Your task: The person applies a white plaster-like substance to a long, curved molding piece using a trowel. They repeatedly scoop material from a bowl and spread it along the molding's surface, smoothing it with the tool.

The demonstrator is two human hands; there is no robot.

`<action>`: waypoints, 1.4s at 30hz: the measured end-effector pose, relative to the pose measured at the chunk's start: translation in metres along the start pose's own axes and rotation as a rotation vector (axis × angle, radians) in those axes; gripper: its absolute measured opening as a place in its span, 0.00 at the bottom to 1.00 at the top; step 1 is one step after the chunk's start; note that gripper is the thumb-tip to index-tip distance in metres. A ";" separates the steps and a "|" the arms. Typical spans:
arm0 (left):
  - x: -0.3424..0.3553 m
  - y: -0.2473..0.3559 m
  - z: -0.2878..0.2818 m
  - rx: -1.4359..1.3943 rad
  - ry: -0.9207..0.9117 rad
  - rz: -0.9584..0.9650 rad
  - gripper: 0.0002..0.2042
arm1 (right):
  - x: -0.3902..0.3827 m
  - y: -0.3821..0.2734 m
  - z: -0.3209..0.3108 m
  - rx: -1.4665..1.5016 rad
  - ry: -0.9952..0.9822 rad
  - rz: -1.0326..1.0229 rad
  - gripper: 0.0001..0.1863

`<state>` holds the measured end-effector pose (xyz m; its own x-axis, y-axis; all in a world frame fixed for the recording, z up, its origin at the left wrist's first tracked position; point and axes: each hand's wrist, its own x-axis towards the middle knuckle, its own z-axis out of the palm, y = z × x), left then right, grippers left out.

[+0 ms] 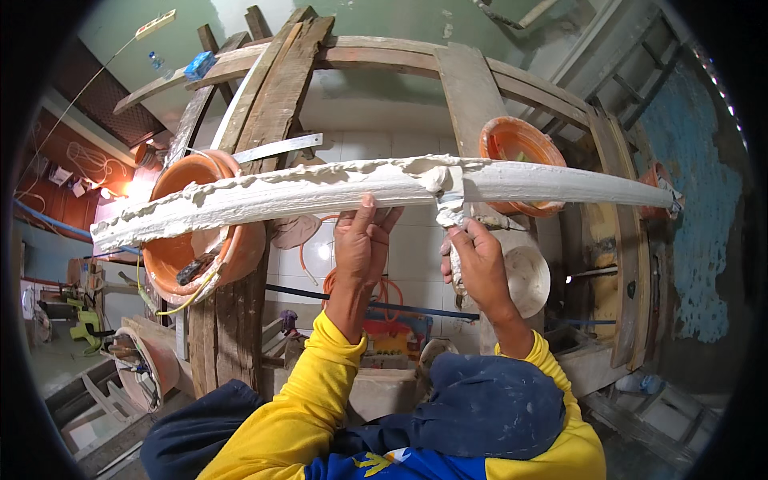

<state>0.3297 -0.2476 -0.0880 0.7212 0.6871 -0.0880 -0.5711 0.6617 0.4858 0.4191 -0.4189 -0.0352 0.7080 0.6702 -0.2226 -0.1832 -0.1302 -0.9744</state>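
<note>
A long white moulding, edged with lumpy wet plaster, stretches across the view. My left hand grips it from below at about the middle, thumb against its near face. To the right of that, my right hand is closed on the handle of a plaster-coated putty knife, whose blade lies against the moulding with a thick blob of plaster. An orange tub sits under the moulding's left part, another orange tub beyond its right part. A white bowl is just right of my right hand.
Rough timber planks form scaffolding around me. A bucket of tools stands lower left. A blue box and a bottle sit on a far board. An orange hose and a blue pipe lie below. A ladder stands at the right.
</note>
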 end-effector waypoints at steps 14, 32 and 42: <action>-0.001 0.006 -0.013 -0.014 -0.090 -0.028 0.13 | 0.015 0.036 0.000 0.669 -0.537 0.079 0.12; 0.006 -0.002 -0.038 0.027 -0.153 0.010 0.16 | 0.147 0.083 -0.065 0.341 -0.009 -0.245 0.12; 0.006 -0.006 -0.037 0.049 -0.149 0.035 0.17 | 0.183 0.141 -0.090 -1.134 0.268 -0.992 0.20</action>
<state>0.3230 -0.2358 -0.1233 0.7535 0.6549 0.0581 -0.5798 0.6202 0.5284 0.5841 -0.3800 -0.2162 0.3483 0.6898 0.6347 0.9368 -0.2788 -0.2111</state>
